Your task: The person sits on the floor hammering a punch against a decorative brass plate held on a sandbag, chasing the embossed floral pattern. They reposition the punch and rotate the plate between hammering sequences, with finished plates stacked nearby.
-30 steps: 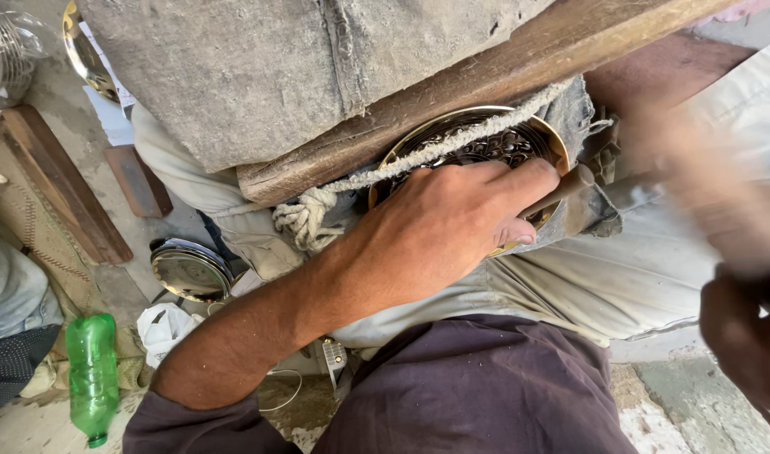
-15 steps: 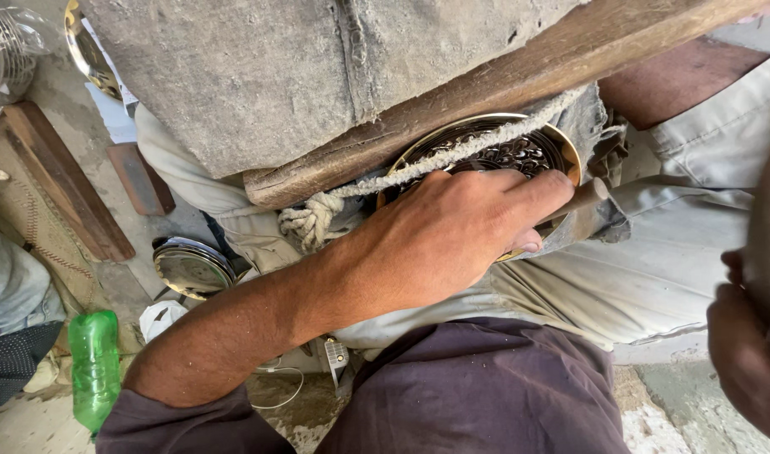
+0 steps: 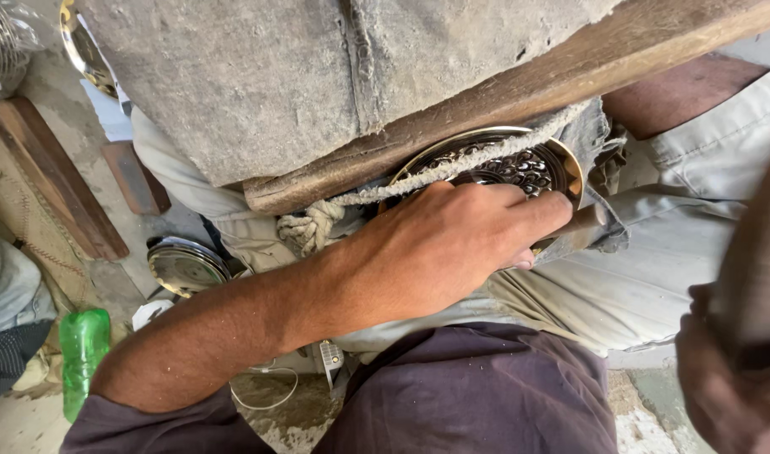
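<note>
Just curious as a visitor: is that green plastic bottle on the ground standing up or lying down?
Cannot tell for certain. The green bottle by the left forearm shows its full side, but the tilted camera hides which way is up.

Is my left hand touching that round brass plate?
Touching. The head view shows the left hand lying over the brass plate, fingers pressed on its patterned face.

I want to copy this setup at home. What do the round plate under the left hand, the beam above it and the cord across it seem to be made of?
Round plate: looks like brass-coloured metal, with a shiny golden rim and a dark embossed pattern.
Beam: wood, brown, rough, with visible grain.
Cord: apparently twisted natural fibre, pale and fuzzy, knotted at one end.
The left hand rests on the plate.
</note>
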Available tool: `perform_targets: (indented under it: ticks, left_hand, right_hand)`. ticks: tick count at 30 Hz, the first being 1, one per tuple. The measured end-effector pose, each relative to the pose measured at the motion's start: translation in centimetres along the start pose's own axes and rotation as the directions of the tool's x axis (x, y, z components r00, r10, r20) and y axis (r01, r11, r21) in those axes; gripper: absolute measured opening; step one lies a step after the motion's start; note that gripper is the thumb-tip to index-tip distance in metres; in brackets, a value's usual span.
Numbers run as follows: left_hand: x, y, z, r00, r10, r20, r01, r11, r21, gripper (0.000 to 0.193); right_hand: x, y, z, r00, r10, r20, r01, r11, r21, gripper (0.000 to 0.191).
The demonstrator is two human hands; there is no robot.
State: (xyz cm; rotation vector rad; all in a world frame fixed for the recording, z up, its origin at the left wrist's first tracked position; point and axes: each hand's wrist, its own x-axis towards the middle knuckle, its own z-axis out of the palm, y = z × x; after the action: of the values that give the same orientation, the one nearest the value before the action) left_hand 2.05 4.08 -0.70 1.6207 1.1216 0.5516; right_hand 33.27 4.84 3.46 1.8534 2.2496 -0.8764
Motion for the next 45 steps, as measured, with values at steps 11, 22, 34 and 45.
perform_targets:
  ticks: [11,22,34,45]
  left_hand:
    - [0.1,0.2,-0.5,1.000,0.028,-0.009,-0.028,0.999,0.037,0.017]
    - [-0.1,0.2,-1.0,0.999,0.047,-0.019,-0.046,0.999,0.028,0.016]
    - [-0.2,0.1,-1.1,0.998,0.056,0.013,-0.056,0.998,0.016,0.015]
    - [0.2,-0.1,-1.2,0.993,-0.001,0.117,-0.004,0.999,0.048,0.013]
  right_hand:
    - [-2.0,0.2,0.4,0.999,0.038,-0.030,-0.037,0.999,0.037,0.064]
    - [-2.6,0.2,0.6,0.998,0.046,-0.045,-0.043,0.997,0.063,0.065]
    - [-2.6,0.2,0.7,0.997,0.059,-0.051,-0.046,0.974,0.222,0.066]
    - [-1.9,-3.0,-0.8,0.996,0.082,-0.024,-0.083,0.996,-0.029,0.047]
